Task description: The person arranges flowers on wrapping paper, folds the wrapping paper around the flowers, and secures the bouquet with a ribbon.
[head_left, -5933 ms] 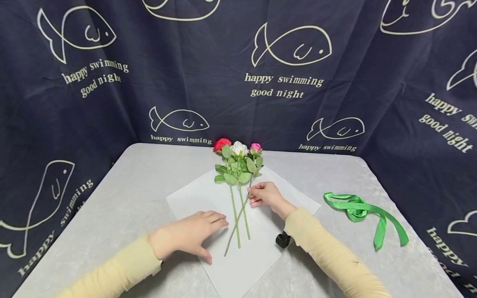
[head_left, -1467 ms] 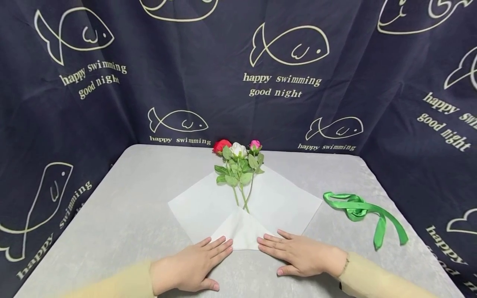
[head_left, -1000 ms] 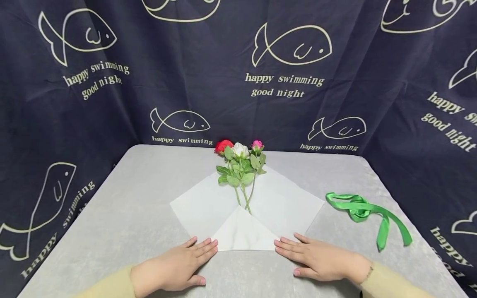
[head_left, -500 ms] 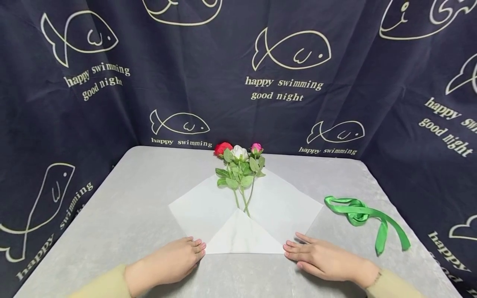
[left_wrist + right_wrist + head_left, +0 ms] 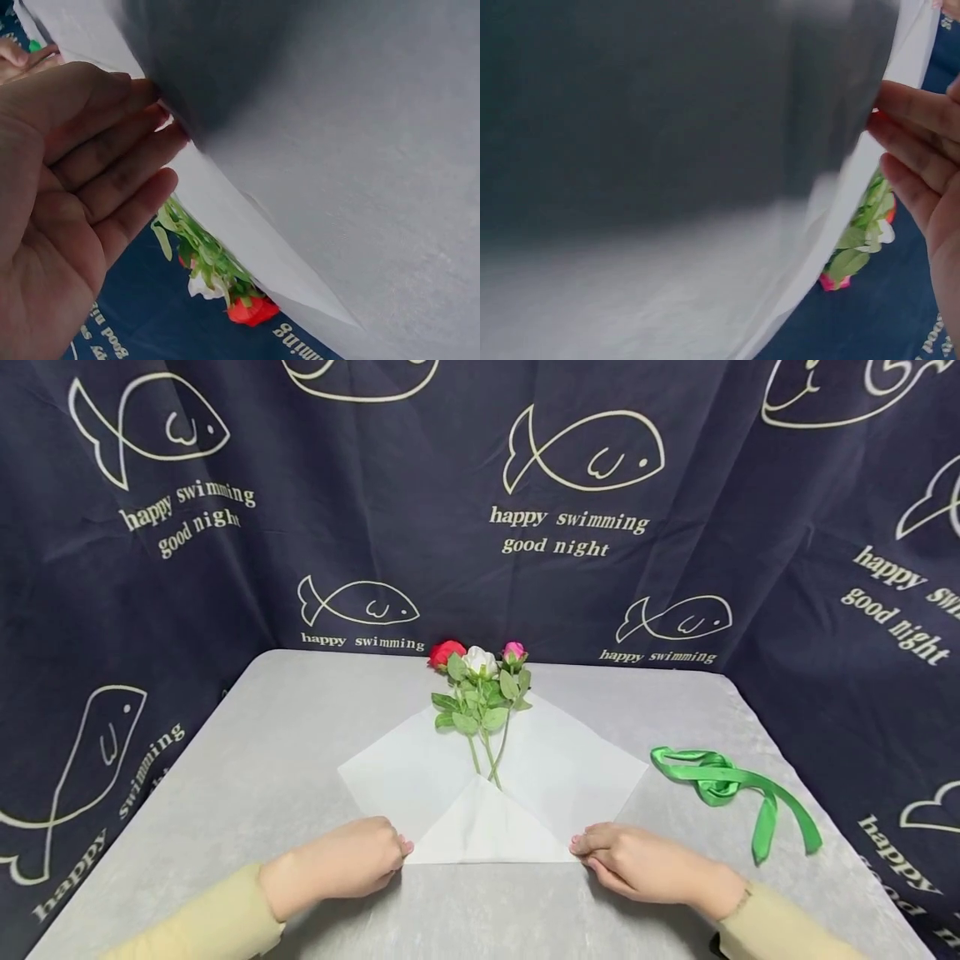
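A sheet of white wrapping paper (image 5: pixel 570 768) lies on the table with its near corner folded up as a triangular flap (image 5: pixel 487 835). Three roses rest on it: red (image 5: pixel 447 655), white (image 5: pixel 480 662) and pink (image 5: pixel 513 652), heads toward the back. Their green stems (image 5: pixel 489 760) cross, and the flap covers the lower ends. My left hand (image 5: pixel 348 860) pinches the left end of the fold, fingers curled. At the right end, my right hand (image 5: pixel 648 864) pinches the fold likewise. Both wrist views show fingertips against the paper's edge.
A loosely looped green satin ribbon (image 5: pixel 716 781) lies to the right of the paper. The grey-covered table (image 5: pixel 300 718) ends at the back against a dark blue curtain (image 5: pixel 450 485) with fish drawings.
Earlier my right hand held the pink rose's stem. Since then the paper's near corner was folded over the stems. My flat hands slid outward along the fold, then their fingers curled at its ends.
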